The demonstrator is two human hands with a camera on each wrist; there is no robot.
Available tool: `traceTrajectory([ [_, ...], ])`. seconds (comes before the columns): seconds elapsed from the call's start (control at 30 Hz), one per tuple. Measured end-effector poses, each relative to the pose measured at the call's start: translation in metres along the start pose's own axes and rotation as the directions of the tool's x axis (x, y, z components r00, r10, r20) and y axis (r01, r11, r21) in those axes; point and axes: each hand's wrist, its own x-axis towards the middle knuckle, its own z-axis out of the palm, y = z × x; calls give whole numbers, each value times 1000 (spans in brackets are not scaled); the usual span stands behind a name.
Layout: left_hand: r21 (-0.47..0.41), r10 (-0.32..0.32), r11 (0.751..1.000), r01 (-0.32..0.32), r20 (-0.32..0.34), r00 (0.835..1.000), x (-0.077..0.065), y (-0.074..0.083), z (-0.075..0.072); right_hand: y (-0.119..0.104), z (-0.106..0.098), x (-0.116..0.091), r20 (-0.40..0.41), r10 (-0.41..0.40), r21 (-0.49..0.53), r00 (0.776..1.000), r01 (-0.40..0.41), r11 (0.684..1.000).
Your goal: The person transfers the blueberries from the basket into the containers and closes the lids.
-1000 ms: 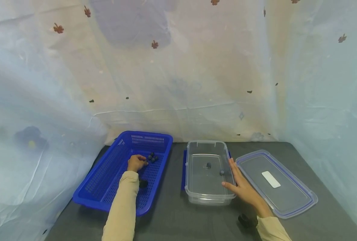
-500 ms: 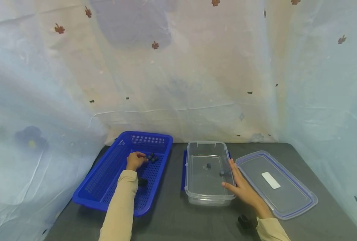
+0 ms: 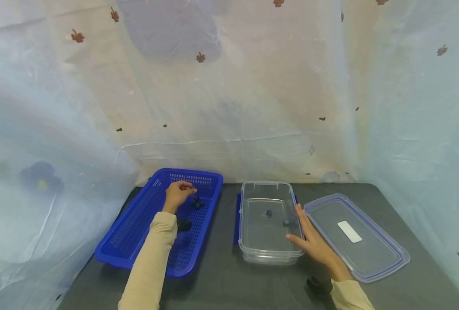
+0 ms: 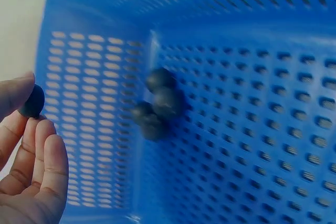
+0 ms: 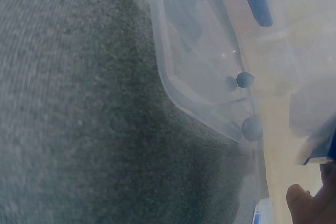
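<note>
Passable gap between blue basket and transparent box, both obstructing sideways.

no readable text, brand, number or sign on any thing, also on the white strip of the clear lid

Behind & along both sides of grey tabletop: pale, wrinkled sheet. On it, brown leaf-shaped prints mostly up top, scattered sm. dark marks lower down, big blurry purple patch top L of ctr. Far L, bluish flower print w/ yellow ctr; faint diamond print R of ctr, low. Long thin crease, approx. horiz., above tabletop's far edge. Tabletop fine-textured in R wrist view, rounded at far R corner.
</note>
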Motion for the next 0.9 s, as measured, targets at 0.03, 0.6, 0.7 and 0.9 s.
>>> traceTrajectory([
  [0.03, -5, 9, 1000, -9, 6, 1000, 0, 3, 0, 0, -1, 0, 1, 1, 1, 1000, -1, 1000],
  [0.6, -129, 194, 975, -183, 79, 978, -10, 64, -1, -1, -3, 9, 19, 23, -31, 1000, -22, 999],
  [0.7, -161, 208, 968, -191, 96, 973, -15, 76, 5, 0, -2, 7, 20, 25, -24, 999, -25, 999],
  [0.9, -196, 235, 958, -209, 123, 964, -24, 97, 24, 2, -1, 3, 23, 35, -21, 999, -35, 999],
])
